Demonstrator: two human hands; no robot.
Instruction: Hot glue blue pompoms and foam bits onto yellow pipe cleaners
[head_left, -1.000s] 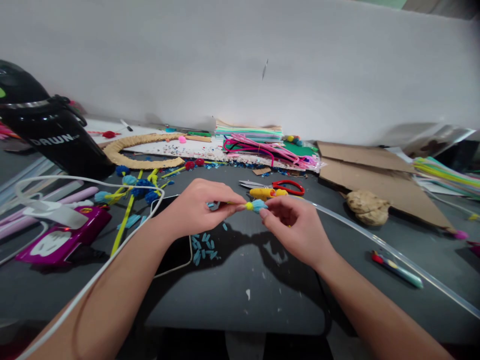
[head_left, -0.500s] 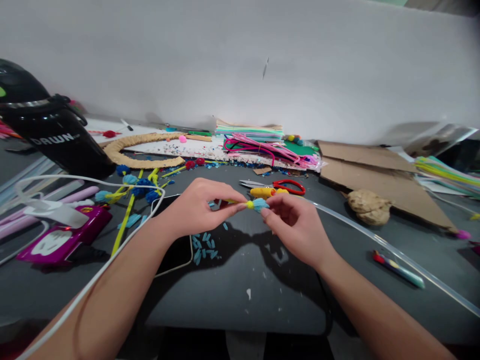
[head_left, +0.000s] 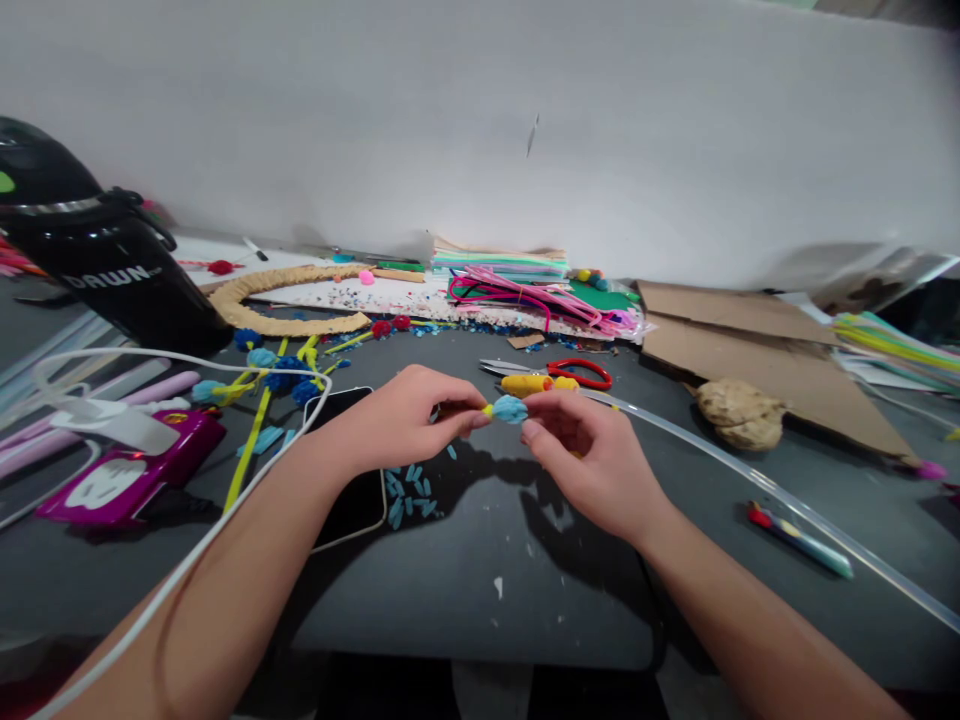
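Above the dark grey tabletop, the left hand has closed in, pinching the yellow stick right beside its fluffy light-blue tuft. The right hand still pinches the tuft, seemingly shaping it.

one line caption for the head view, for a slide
Left hand and right hand pinch a small light-blue fuzzy pompom over a cluttered dark grey craft table.

— What is under all this stuff?

— A dark grey table. It has little white specks on it.

— What lies on the left of the picture?

— A black jug, a pink box, a black phone and yellow sticks with blue pom-poms.

— And in the middle?

— Small blue bits near the phone. Higher up lie red scissors and a tan ring.

— And on the right?

— Brown cardboard, a tan lump, a long clear tube and a pen.
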